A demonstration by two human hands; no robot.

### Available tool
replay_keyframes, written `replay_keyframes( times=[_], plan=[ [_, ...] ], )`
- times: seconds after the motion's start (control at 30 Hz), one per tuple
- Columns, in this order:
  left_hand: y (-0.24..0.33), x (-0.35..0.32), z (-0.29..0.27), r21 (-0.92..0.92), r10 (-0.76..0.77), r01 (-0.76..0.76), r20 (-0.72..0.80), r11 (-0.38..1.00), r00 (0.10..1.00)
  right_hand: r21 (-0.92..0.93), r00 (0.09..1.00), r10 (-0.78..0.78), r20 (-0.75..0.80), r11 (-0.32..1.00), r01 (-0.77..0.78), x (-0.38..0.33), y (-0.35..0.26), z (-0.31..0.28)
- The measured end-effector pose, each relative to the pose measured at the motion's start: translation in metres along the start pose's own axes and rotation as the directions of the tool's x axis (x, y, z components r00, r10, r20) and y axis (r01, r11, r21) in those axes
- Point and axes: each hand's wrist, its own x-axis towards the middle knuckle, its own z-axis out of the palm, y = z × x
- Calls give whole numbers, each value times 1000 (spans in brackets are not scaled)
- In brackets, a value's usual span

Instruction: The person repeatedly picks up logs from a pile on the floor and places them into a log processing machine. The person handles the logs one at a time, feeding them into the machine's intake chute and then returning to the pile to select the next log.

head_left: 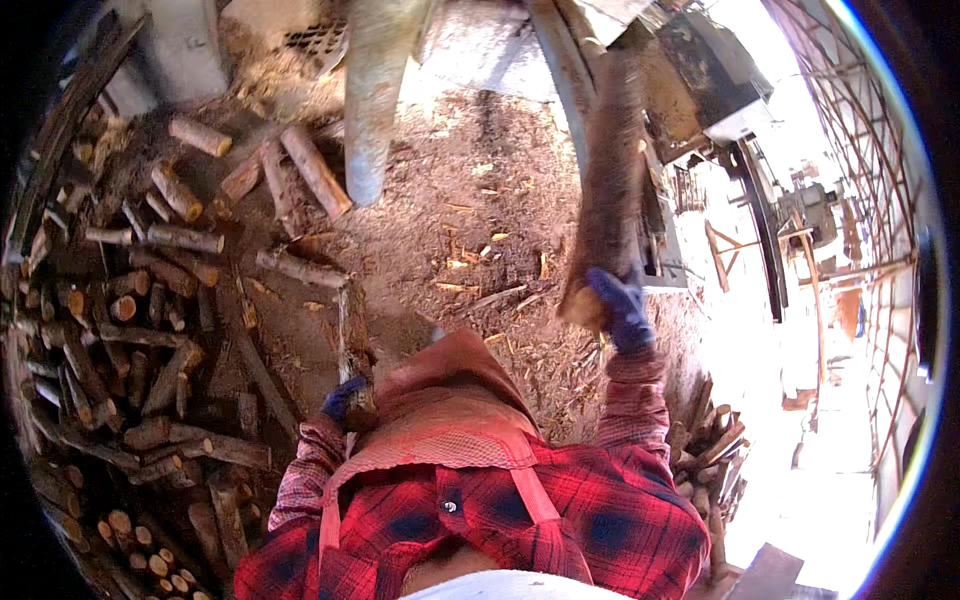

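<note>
My right hand [622, 308], in a dark blue glove, grips the near end of a long, thick, bark-covered log [612, 165]. The log points away from me and is smeared by motion. At my left side, my left hand [344, 398], also in a blue glove, closes around a thinner piece of firewood [352, 335] with pale, worn bark. Its lower end lies against the reddish apron [450, 390] that I wear over a plaid shirt.
Many cut logs [180, 237] lie scattered to the left, with a stack of round ends [150, 560] at lower left. Wood chips [490, 260] cover the dirt floor. A pale post-like shape [370, 110] stands ahead; more split wood [715, 440] lies at right.
</note>
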Motion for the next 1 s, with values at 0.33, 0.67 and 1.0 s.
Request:
replay_keyframes(
  times=[0.33,0.67,1.0],
  plan=[
    [76,111,139,-624,-786,656,104,425,609,-346,959,-280,-30,903,253,92,-41,-220],
    [242,265,235,-216,19,-35,-75,976,997,-946,993,33,-115,303,-119,193,-2,-248],
    [586,327,423,105,753,-750,15,653,658,-913,948,-318,-35,395,99,193,36,-270]
  ],
)
